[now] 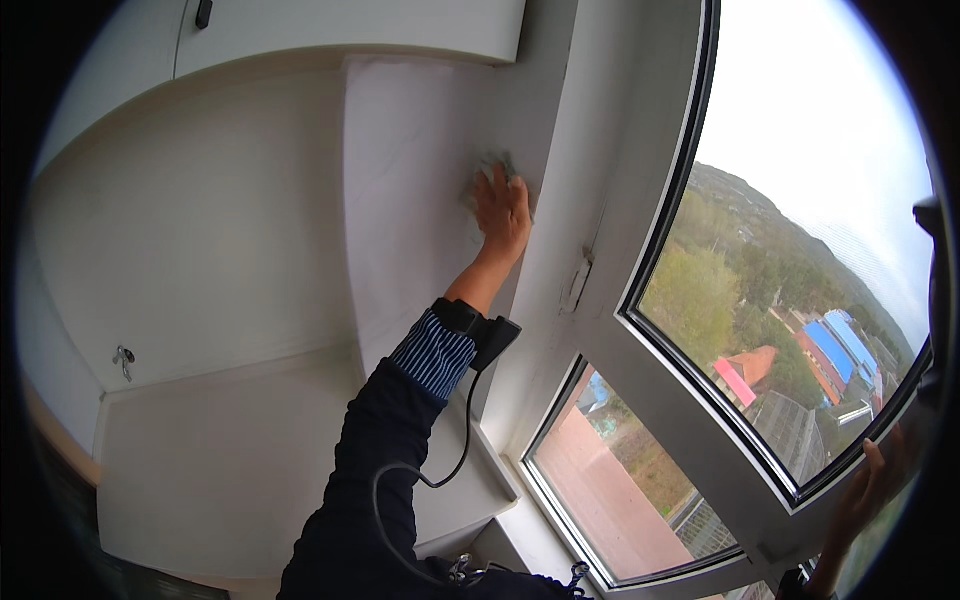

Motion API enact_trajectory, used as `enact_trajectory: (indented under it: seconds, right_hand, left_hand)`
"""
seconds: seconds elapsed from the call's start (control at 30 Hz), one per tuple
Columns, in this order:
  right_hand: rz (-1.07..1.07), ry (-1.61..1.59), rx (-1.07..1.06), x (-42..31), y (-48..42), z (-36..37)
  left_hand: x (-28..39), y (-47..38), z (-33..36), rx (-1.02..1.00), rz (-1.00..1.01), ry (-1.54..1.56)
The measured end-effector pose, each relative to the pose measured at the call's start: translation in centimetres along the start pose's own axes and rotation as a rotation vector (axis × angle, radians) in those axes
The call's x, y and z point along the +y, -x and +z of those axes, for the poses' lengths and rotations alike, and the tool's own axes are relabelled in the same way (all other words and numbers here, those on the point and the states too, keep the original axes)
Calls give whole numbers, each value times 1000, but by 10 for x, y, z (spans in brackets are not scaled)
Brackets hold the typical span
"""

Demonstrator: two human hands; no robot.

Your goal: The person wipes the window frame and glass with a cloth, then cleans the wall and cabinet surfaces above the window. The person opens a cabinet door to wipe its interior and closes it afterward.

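My left hand (pixel 501 212) presses a grey-green cloth (pixel 495 161) against the pale marbled wall panel (pixel 420 195), near its corner with the window reveal. The cloth looks crumpled and blurred, and my fingers cover most of it. A black device with a cable (pixel 491 341) is strapped to my left wrist, over a striped cuff. At the lower right edge of the view, my right hand (pixel 862 487) is raised against the window frame (pixel 697 435). Its fingertips are by the black seal, and shadow hides how its fingers close.
White wall cabinets (pixel 337 26) hang above. Below, a pale countertop (pixel 225 465) runs to a low raised edge by the window. A metal tap (pixel 124 363) projects from the far wall. A window handle (pixel 577 281) sits on the white frame. The cable loops beside my left arm.
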State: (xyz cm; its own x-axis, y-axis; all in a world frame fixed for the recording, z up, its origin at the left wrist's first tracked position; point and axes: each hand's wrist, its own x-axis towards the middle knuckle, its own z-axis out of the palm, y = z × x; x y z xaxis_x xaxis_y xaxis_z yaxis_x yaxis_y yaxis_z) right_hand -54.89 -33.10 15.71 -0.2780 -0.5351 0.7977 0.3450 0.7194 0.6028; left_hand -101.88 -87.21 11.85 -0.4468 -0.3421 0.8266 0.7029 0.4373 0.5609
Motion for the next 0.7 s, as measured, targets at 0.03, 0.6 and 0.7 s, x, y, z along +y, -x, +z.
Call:
enact_trajectory:
  seconds: [0.03, 0.6, 0.7]
  right_hand:
    - [3, 6, 1, -2, -1, 0]
    - [69, -61, -38, -16, -9, -10]
    - [65, -44, -14, -18, -12, -8]
  left_hand:
    - [32, -31, 0, -6, 59, -33]
    - [-3, 25, -6, 131, -55, 210]
    - [0, 1, 4, 165, -128, 44]
